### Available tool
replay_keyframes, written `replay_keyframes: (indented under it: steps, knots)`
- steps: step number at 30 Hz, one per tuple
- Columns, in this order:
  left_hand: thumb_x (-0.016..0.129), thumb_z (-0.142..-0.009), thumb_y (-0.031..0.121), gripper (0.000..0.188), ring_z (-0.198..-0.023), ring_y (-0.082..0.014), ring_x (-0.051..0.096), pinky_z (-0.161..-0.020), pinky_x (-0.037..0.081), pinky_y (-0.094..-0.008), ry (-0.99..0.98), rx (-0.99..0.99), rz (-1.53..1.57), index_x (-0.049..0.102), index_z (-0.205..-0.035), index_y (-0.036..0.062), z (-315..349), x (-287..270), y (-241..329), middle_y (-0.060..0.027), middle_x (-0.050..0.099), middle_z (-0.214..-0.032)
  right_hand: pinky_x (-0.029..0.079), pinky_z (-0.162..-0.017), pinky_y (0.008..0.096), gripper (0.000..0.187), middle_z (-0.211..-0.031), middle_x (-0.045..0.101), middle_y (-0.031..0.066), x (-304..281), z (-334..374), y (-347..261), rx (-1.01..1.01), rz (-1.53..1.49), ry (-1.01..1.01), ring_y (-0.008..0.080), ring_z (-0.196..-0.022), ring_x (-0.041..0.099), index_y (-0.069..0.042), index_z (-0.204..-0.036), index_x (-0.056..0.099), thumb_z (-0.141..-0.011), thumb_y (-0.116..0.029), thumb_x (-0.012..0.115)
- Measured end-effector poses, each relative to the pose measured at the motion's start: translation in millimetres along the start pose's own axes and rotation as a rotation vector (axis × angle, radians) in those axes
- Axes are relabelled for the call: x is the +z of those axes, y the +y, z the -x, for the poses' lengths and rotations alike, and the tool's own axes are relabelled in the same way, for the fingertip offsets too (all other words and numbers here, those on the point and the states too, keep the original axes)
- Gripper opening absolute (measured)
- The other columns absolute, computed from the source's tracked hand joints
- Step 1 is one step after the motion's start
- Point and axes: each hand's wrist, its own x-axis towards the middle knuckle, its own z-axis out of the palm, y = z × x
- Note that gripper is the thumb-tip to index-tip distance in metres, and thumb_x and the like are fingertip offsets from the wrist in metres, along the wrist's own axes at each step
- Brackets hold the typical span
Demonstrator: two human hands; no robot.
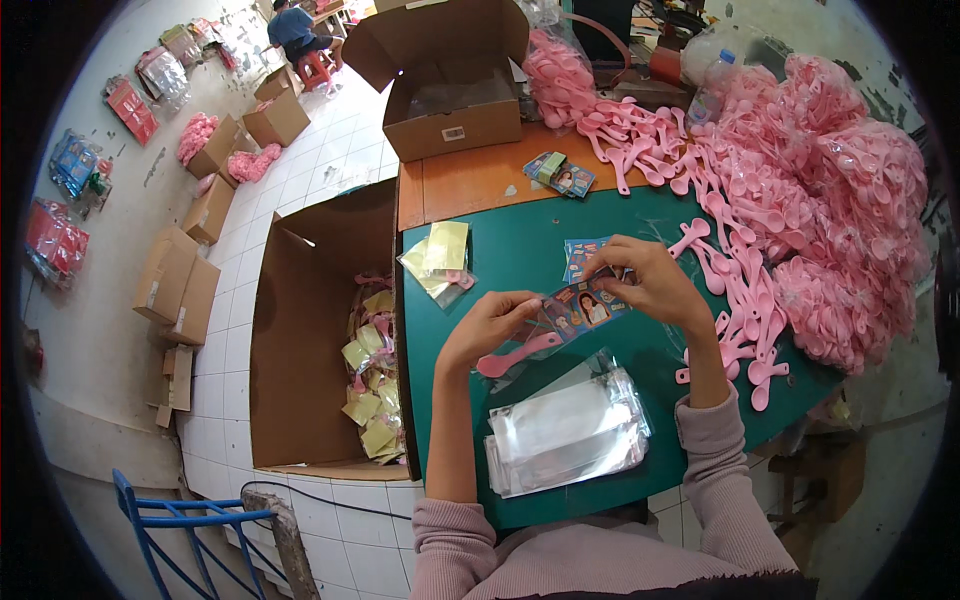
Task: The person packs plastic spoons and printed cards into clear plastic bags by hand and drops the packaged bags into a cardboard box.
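The carton (312, 375) stands against the green table (435, 300), perhaps to keep its packets (380, 402) close. The left hand (488, 326), wrist bent, pinches what looks like clear film (542, 328) around a pink spoon (519, 355). The right hand (650, 280) arches over, thumb and fingertips pinching the printed card (592, 308), probably steadying it. Loose spoons (748, 290) lie right, seemingly for easy reach.

Hands (490, 325), two. Flat bag stack (565, 430), bottle (712, 88), stool (315, 68), blue frame (205, 520), seated person (292, 27): one each. Loose pink spoons (738, 290), too many to count.
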Motion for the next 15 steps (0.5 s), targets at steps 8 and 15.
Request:
replay_keyframes:
  steps: [8,15]
  knots:
    - [0.048,-0.09,0.023,0.031,-0.068,-0.0076,0.052,-0.062,0.043,-0.0216,0.066,0.039,-0.073,0.058,-0.102,-0.003,-1.6,4.8,-1.3,-0.0025,0.059,-0.08,0.044,-0.061,0.0299,0.013,-0.079,0.056,0.0088,-1.5,1.6,-1.2,0.035,0.015,-0.048,0.0219,-0.07,0.055,-0.004,-0.084,0.059,-0.071,-0.004,0.061]
    - [0.053,-0.087,0.024,0.036,-0.055,-0.0056,0.043,-0.051,0.037,-0.0224,0.042,0.17,-0.164,0.054,-0.115,0.0023,-2.9,17.7,6.5,-0.0002,0.054,-0.062,0.043,-0.059,0.0298,0.018,-0.07,0.055,0.0084,20.0,-4.0,-1.4,0.112,-0.123,-0.21,0.0195,-0.062,0.054,-0.004,-0.083,0.058,-0.069,-0.012,0.065]
